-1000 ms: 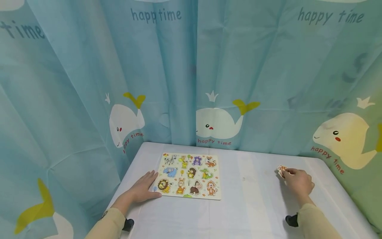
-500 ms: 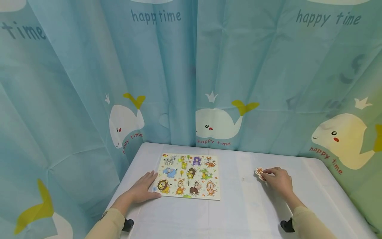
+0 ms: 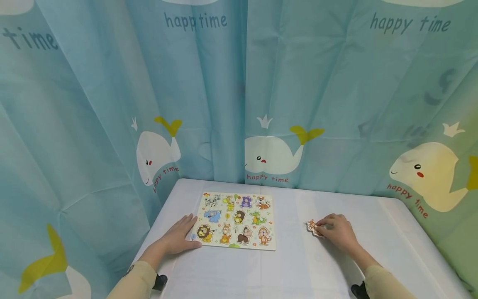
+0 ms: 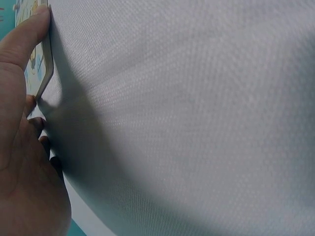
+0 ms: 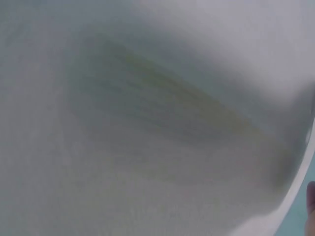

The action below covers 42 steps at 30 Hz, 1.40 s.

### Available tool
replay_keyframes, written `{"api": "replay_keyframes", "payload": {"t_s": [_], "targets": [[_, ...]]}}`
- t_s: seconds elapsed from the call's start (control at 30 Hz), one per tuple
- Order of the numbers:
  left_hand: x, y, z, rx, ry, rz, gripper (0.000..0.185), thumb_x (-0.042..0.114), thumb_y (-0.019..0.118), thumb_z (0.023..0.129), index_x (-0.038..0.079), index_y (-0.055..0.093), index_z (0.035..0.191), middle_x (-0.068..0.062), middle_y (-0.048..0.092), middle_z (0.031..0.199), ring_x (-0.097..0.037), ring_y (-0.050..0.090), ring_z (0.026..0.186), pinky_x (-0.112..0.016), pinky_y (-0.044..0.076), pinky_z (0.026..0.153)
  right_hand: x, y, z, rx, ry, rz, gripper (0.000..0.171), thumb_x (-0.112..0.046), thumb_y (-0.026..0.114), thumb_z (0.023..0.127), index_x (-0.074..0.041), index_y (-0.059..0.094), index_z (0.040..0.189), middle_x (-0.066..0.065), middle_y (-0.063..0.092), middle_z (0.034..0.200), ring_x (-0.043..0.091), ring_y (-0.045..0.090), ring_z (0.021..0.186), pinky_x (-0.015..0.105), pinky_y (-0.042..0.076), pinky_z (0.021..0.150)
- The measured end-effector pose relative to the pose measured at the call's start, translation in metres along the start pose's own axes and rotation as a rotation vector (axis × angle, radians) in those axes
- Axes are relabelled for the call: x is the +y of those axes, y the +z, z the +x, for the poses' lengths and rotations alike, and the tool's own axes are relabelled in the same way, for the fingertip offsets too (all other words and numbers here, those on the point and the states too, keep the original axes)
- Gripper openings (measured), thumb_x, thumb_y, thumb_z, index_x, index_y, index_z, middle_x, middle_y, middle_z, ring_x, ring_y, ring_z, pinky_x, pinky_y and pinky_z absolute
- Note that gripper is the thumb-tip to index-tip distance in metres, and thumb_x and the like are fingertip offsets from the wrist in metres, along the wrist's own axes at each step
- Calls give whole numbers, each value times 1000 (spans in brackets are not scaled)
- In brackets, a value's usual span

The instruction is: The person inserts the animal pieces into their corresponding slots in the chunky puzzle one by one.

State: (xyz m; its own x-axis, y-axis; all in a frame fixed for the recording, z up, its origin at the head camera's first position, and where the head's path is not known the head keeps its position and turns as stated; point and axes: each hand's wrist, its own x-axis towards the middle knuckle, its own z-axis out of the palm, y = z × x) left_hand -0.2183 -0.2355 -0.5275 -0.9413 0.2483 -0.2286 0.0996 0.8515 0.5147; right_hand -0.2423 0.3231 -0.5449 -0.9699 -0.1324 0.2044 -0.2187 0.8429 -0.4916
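An animal puzzle board (image 3: 237, 220) lies on the white table (image 3: 298, 265), its slots filled with several cartoon animal pieces. My left hand (image 3: 178, 237) rests flat beside the board's left front corner, fingers straight; in the left wrist view the thumb (image 4: 24, 37) touches the board's edge (image 4: 47, 64). My right hand (image 3: 336, 232) pinches a small orange animal piece (image 3: 311, 226) low over the table, to the right of the board. The right wrist view shows only blurred white cloth.
Blue whale-print curtains (image 3: 239, 91) close in the table at the back and on both sides. The table's front and right stretches are bare white cloth.
My right hand has carried the orange piece leftward and nearer, from the far right of the table toward the board. The left hand has stayed still.
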Motion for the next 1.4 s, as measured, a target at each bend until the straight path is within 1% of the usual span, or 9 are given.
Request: {"api": "replay_keyframes", "payload": {"t_s": [0.17, 0.43, 0.57, 0.83, 1.17, 1.4], "targets": [[0, 0, 0, -1, -2, 0, 102, 54, 79, 83, 6, 32, 160, -19, 22, 167, -43, 15, 154, -66, 17, 121, -6, 2, -3, -11, -35, -12, 4, -22, 84, 86, -22, 81, 88, 1, 66, 99, 37, 54, 110, 62, 42, 89], [2, -1, 1, -4, 1, 10, 102, 55, 78, 84, 6, 32, 160, -20, 22, 167, -43, 14, 154, -65, 16, 121, -8, 6, -7, -32, -43, -28, 8, -23, 84, 86, -29, 79, 84, -2, 65, 99, 35, 54, 111, 61, 42, 90], [1, 0, 1, -4, -6, 15, 102, 55, 78, 84, 6, 31, 161, -19, 22, 167, -42, 14, 154, -64, 17, 122, -8, 7, -7, -32, -38, -29, 7, -24, 85, 86, -29, 79, 84, -2, 64, 99, 34, 53, 110, 60, 42, 90], [1, 1, 0, 2, -2, 12, 102, 54, 79, 83, 5, 32, 160, -20, 22, 167, -44, 15, 153, -65, 17, 121, -10, 9, -10, -15, -31, -22, 6, -23, 85, 85, -25, 79, 87, -2, 64, 97, 34, 54, 107, 59, 43, 87], [-1, 1, 0, 5, 8, 7, 103, 55, 79, 83, 5, 32, 160, -20, 22, 167, -44, 15, 153, -66, 17, 121, -16, 10, -15, 21, 14, -30, 11, -30, 88, 82, -25, 78, 81, 0, 65, 97, 34, 54, 106, 58, 43, 87], [0, 0, 0, 6, 4, 7, 103, 55, 79, 83, 6, 32, 160, -20, 22, 167, -44, 15, 153, -65, 17, 121, -17, 12, -17, 63, 9, -61, 15, -35, 88, 81, -25, 77, 78, -1, 65, 95, 34, 54, 103, 56, 43, 82]]}}
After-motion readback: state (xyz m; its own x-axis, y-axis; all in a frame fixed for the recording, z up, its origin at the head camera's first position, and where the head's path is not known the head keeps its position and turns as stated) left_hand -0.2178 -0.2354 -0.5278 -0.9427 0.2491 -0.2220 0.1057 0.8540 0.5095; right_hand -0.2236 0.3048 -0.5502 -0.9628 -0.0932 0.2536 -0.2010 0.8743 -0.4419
